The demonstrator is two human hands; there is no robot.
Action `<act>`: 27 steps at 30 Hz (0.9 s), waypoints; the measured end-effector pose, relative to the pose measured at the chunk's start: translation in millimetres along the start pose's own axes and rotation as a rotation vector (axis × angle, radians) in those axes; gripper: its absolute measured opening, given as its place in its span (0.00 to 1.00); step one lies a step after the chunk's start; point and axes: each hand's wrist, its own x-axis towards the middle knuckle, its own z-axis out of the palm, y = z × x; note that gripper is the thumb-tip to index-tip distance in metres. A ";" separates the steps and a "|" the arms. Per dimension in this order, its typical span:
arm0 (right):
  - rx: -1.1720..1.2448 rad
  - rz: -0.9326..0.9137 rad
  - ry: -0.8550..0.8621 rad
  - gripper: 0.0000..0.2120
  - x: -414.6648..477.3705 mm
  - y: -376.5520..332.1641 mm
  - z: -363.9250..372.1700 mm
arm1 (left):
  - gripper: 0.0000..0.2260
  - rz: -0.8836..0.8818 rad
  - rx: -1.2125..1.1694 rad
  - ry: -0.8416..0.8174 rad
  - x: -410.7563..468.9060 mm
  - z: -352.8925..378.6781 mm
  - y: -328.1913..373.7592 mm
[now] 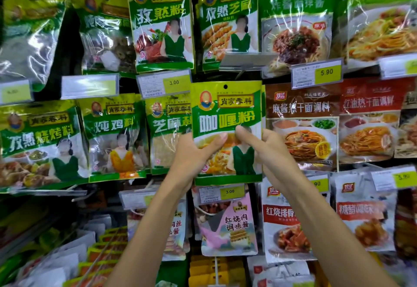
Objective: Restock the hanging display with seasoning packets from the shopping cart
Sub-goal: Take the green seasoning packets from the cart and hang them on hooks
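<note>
The curry powder packet [226, 117] is held upright directly above the yellow price label [230, 191], long axis vertical, its hang hole [225, 86] at the edge farthest from that label. The left hand [194, 158] grips its left side and the right hand [268, 149] its right, thumbs on the front, equally high above the label. The peg is hidden, so the hole probably needs guiding by both hands.

The hanging display [66, 42] holds green seasoning packets [160, 22] above and left of the gripped curry packet [226, 115]. Brown and red noodle-sauce packets [302, 126] hang to its right, and a pink packet [228, 225] just below.
</note>
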 end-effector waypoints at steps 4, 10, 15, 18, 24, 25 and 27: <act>0.097 0.013 0.015 0.15 4.3 9.5 -7.0 | 0.20 -0.024 0.137 -0.026 -0.3 3.5 -1.7; 0.070 -0.003 0.065 0.09 16.1 19.2 -31.1 | 0.10 0.632 0.763 0.608 25.8 -31.9 13.7; 0.040 0.029 0.063 0.10 24.4 15.9 -42.6 | 0.17 0.779 1.207 0.700 65.6 -55.4 15.3; 0.012 0.032 0.070 0.11 32.0 10.8 -42.5 | 0.18 0.774 1.250 0.668 76.3 -57.3 7.5; -0.008 0.019 0.059 0.10 43.2 6.2 -45.2 | 0.17 0.811 1.218 0.701 81.7 -55.1 3.1; -0.004 0.026 0.057 0.12 44.5 5.8 -46.3 | 0.17 0.809 1.214 0.699 81.7 -54.8 3.4; -0.004 0.049 0.048 0.11 47.2 4.9 -49.0 | 0.17 0.801 1.210 0.688 80.9 -54.4 4.3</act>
